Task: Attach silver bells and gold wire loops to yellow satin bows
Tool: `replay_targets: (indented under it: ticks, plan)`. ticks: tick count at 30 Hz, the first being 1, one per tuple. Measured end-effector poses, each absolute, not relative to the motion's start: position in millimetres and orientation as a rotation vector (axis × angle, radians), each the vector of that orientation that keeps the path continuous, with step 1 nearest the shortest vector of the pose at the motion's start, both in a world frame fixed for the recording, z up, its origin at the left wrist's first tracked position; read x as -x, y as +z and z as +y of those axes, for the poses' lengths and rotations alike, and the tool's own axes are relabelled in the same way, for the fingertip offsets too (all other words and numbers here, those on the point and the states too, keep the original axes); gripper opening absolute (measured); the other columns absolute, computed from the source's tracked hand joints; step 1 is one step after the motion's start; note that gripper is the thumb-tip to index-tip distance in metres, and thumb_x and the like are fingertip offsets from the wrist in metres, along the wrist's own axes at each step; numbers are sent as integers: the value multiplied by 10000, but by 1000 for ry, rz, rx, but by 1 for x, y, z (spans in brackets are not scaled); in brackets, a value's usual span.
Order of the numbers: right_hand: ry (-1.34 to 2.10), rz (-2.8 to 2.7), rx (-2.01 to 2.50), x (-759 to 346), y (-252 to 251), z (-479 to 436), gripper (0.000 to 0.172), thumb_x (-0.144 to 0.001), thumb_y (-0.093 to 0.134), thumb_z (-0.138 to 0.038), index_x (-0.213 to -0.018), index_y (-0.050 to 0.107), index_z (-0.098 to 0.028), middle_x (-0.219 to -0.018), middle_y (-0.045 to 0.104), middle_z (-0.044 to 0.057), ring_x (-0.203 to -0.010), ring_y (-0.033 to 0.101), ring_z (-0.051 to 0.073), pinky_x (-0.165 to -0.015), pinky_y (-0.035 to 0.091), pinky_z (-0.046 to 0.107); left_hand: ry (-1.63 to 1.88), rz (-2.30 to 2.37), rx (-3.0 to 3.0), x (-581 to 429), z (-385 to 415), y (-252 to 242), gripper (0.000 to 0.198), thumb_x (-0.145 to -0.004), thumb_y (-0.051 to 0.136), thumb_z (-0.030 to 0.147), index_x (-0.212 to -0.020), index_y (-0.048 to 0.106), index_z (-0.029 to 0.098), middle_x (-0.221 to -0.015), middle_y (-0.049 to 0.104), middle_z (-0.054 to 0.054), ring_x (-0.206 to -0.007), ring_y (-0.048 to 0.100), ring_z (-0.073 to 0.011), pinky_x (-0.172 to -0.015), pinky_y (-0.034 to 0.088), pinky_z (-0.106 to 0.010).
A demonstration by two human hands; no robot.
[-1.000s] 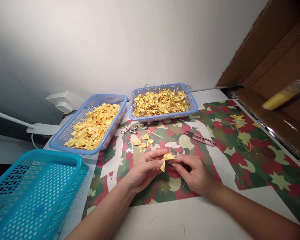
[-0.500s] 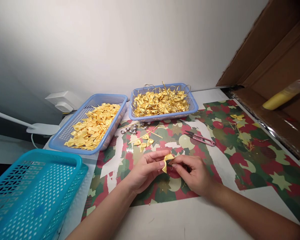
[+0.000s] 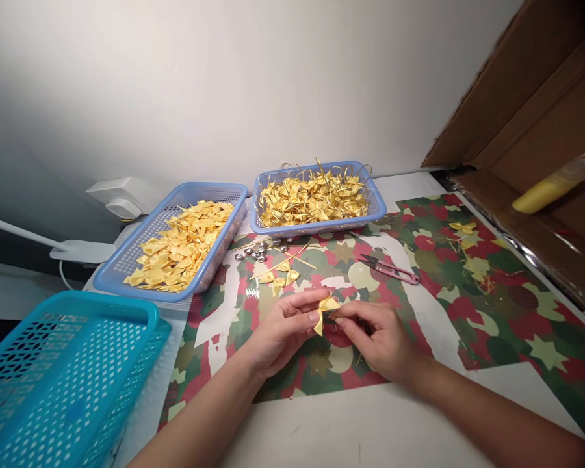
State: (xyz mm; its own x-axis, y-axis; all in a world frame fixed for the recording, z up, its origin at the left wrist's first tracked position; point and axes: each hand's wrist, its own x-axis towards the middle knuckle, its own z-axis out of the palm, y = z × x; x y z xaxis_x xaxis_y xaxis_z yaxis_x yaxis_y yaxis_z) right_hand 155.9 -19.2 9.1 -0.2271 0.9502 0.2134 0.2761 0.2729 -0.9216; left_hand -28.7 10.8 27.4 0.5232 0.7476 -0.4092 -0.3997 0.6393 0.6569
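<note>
Head view, left fingers (image 3: 305,321) pinching yellow bow (image 3: 328,304); right fingers (image 3: 355,333) closed, contents unclear

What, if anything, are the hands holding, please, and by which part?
The left hand pinches a yellow bow near its middle. The right hand is pinched close beside it; whether it grips anything cannot be told.

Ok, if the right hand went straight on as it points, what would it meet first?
Likely the yellow bow in the left hand; whether the right hand touches it now is unclear.
</note>
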Motion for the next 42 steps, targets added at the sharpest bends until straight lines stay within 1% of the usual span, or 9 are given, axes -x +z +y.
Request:
replay_targets:
  ticks: [5,9,14,20,31,39,42]
  plan:
    - [986,-1689,1103,-156,8,-19,182,-898,506,-155,-832,672,-187,-608,584,-21,-520,452,90,-495,352,208,713,740,-526,29,10,28,342,-637,858,204,-970,779,202,-912,754,-27,-823,656,-115,-769,492,-201]
    - [979,-1693,1095,-156,8,-18,177,-897,507,-146,-839,669,-187,-621,595,-20,-522,457,88,-496,355,205,714,740,-528,29,11,28,342,-635,860,207,-967,781,200,-895,752,-23,-794,652,-106,-757,493,-195]
    - [983,-1694,1094,-156,7,-19,172,-898,511,-147,-827,663,-186,-615,583,-21,-528,455,90,-503,357,207,717,739,-521,29,12,27,346,-626,863,204,-962,782,201,-908,752,-25,-804,657,-113,-767,497,-204]
    - [978,-1691,1091,-156,6,-19,168,-891,513,-128,-821,655,-184,-622,583,-25,-529,450,83,-503,354,199,712,738,-525,29,12,26,344,-640,852,194,-977,778,200,-935,755,-32,-832,662,-118,-778,496,-206]
    - [982,-1693,1101,-157,7,-20,175,-888,510,-130,-812,659,-184,-614,586,-24,-517,441,83,-494,345,202,713,731,-541,30,12,27,329,-646,851,199,-967,781,207,-919,753,-29,-822,659,-113,-767,494,-199]
    - [989,-1692,1106,-157,6,-20,174,-888,508,-136,-825,662,-187,-628,603,-19,-525,467,88,-500,359,206,704,749,-531,29,11,27,343,-634,859,195,-968,780,204,-939,758,-33,-836,664,-116,-766,493,-196]
    - [985,-1702,1109,-157,6,-20,175,-890,502,-138,-821,657,-181,-649,626,-6,-546,506,94,-511,374,207,696,734,-526,29,10,25,340,-642,856,187,-974,779,195,-935,763,-40,-847,668,-119,-773,491,-196]
